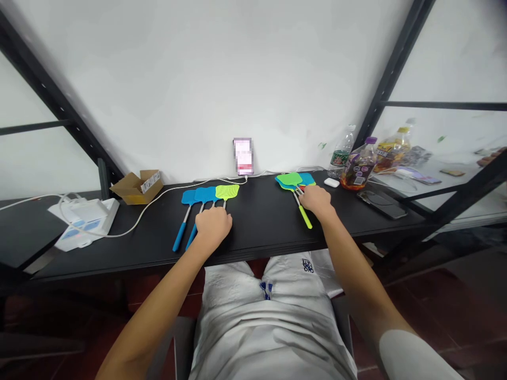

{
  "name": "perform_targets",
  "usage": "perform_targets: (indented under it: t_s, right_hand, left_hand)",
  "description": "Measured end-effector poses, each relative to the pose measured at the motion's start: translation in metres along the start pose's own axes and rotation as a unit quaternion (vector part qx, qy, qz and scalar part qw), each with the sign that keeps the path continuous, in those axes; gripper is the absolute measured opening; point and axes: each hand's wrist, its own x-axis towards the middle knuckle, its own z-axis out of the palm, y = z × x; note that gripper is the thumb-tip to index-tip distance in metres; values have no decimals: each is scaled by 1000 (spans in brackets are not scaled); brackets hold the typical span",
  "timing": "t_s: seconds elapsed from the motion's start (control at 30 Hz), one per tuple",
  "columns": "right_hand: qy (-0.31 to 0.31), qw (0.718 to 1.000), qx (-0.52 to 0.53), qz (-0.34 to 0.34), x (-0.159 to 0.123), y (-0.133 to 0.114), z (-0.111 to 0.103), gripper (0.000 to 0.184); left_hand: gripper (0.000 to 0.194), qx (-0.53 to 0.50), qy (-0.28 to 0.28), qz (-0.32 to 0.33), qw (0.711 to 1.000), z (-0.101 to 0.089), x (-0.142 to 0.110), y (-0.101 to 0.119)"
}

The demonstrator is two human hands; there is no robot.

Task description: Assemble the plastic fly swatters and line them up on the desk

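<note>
My left hand [214, 227] is closed over the shafts of the yellow-green fly swatter [227, 191] and a blue fly swatter beside it; its fingertips are hidden. Left of that hand lies a blue fly swatter [189, 197] with a blue grip, and another blue fly swatter [203, 194] lies between. My right hand [316, 199] is closed at the shafts of a heap of overlapping swatters, its fingers mostly covered. A green fly swatter [290, 179] tops that heap, with blue heads under it. One yellow-green grip [305, 217] points toward me.
A phone [243, 156] leans on the wall, cable attached. On the left are an opened cardboard box [138, 188] and a white power strip [89, 224]. At right stand two bottles [359, 164], a white earbud case [331, 182] and a dark phone [382, 204].
</note>
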Motion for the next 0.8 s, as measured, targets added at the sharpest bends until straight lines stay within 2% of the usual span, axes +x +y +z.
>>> perform_targets:
  t_s: [0.17, 0.3, 0.37, 0.43, 0.53, 0.6, 0.7, 0.8]
  right_hand:
    - [59, 998, 28, 17, -3, -3, -7, 36]
    - [96, 978, 163, -84, -13, -15, -12, 31]
    - [93, 946, 274, -146, -21, -25, -13, 34]
    - [64, 899, 386, -194, -31, -37, -13, 36]
    - [9, 833, 500, -237, -44, -52, -11, 39]
    - [-27, 801, 544, -250, -49, -59, -8, 40]
    - [-74, 761, 589, -260, -54, -66, -6, 40]
    - [-120, 731, 620, -260, -59, -69, -6, 37]
  left_hand:
    - [44, -21, 40, 26, 999, -12, -23, 8]
    - [34, -115, 42, 125, 984, -13, -37, 20]
    - [27, -210, 50, 195, 957, -6, -41, 25]
    - [22, -322, 48, 241, 914, 5, -41, 29]
    - [23, -461, 20, 250, 851, 18, -39, 30]
    - [27, -521, -9, 245, 817, 22, -38, 29]
    - [30, -560, -49, 253, 787, 22, -38, 25]
    - [30, -550, -71, 278, 784, 20, -41, 22]
